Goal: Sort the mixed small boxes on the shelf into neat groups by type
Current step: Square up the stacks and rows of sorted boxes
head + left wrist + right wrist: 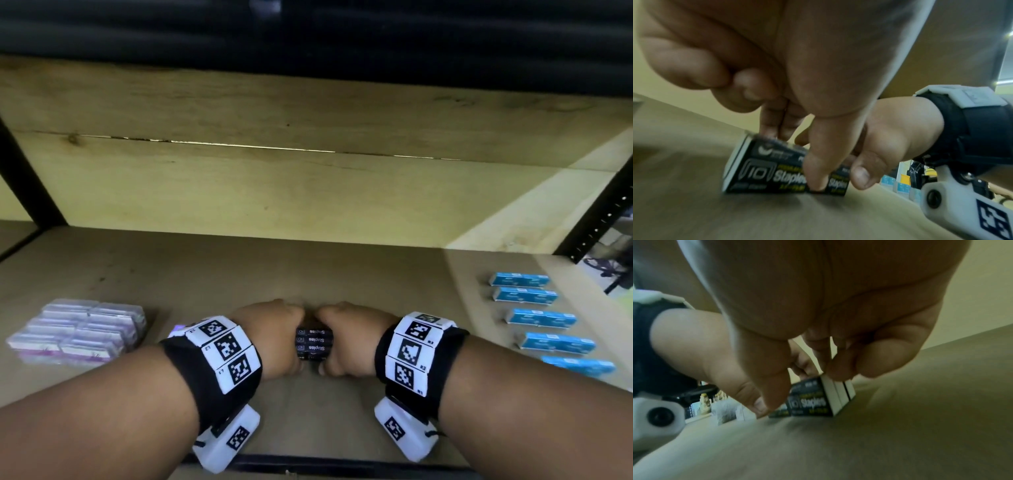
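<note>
Both hands pinch a tight row of black staple boxes (314, 343) on the wooden shelf (239, 267): left hand (270, 337) and right hand (349, 337) at opposite ends. Left of this grip lie clear purple-edged boxes (77, 329); right, glossy blue cartons (544, 318).

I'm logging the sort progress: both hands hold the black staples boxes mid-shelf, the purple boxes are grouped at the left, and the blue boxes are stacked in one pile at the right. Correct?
One slip: the blue boxes are not piled. The head view shows them lying singly in a spaced row. Both hands, left and right, do hold the black staples boxes, and the purple boxes sit grouped at the left.
</note>
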